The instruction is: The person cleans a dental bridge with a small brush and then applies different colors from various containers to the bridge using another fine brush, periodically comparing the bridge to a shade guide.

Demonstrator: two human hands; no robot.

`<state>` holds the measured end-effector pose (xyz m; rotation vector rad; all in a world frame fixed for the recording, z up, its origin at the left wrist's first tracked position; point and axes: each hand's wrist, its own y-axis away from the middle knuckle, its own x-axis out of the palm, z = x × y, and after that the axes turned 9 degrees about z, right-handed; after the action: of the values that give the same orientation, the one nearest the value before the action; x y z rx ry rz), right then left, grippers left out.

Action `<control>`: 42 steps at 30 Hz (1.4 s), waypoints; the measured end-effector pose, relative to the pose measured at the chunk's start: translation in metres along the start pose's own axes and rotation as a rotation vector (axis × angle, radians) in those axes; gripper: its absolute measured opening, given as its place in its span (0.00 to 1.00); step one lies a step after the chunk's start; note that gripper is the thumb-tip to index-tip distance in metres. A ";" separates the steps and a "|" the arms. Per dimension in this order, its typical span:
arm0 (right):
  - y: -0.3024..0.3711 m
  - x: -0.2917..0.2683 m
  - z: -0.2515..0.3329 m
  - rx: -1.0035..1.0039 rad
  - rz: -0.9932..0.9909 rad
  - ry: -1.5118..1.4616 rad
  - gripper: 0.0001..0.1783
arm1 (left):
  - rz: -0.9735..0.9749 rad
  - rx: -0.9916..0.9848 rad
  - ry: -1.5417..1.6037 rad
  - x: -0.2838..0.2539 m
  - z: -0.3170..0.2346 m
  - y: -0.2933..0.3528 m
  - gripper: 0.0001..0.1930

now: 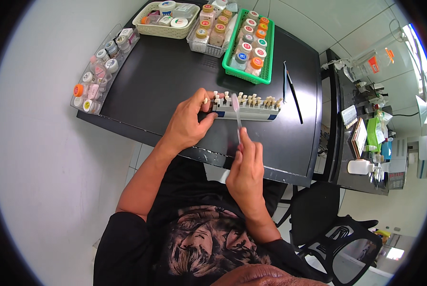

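Note:
A tooth shade guide (255, 115), a white holder with dark blue ends and a row of tooth-shaped tabs, lies near the table's front edge. My left hand (188, 121) grips its left end, thumb in front and fingers behind. One small tooth-coloured piece (205, 101) shows by the fingers of that hand; whether it is loose I cannot tell. In my right hand (247, 169) is a clear-handled toothbrush (236, 106), closed in the fingers. Its pale pinkish head points away from me, over the tabs; whether the bristles touch them is unclear.
A green basket (228, 71) of capped jars, a grey basket (213, 49) and a cream basket (163, 31) stand along the back. At left is a clear tray (109, 80) of small jars. A thin brush (294, 95) and a blue tool (285, 81) lie right.

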<state>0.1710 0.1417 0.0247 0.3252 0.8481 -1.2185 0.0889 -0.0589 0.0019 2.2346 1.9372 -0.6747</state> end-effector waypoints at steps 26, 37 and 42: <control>0.006 -0.003 -0.008 0.049 0.058 0.021 0.42 | 0.024 0.026 0.001 0.002 0.004 0.000 0.20; -0.005 -0.009 -0.007 0.080 0.026 0.001 0.34 | 0.046 -0.061 -0.022 -0.002 0.000 -0.002 0.21; 0.001 -0.025 -0.005 0.103 -0.107 0.015 0.22 | 0.025 -0.005 0.035 -0.001 0.000 -0.001 0.21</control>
<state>0.1674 0.1623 0.0392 0.3768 0.8257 -1.3636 0.0877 -0.0595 0.0020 2.2788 1.9214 -0.6307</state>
